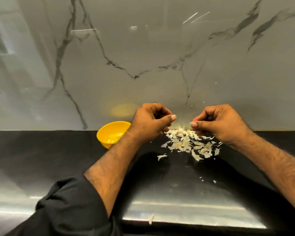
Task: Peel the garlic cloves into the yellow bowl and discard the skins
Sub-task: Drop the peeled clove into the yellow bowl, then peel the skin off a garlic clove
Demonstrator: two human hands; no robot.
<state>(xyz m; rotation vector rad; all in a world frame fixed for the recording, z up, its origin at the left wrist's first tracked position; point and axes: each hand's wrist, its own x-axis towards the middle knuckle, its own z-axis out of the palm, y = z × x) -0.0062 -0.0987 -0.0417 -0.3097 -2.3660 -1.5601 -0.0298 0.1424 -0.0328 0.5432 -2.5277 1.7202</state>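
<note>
Curled left hand (150, 122) and right hand (216, 125) hover above skins (189, 143); grasp unclear.

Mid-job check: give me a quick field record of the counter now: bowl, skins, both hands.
bowl: yellow bowl on the black counter, left of the hands, a few peeled cloves inside
skins: loose pile of skins on the counter below the hands; stray flakes nearer the front edge
left hand: left hand curled, thumb extended; contents not visible
right hand: right hand curled, pinching something small and pale at the fingers
discard: not yet done
</note>
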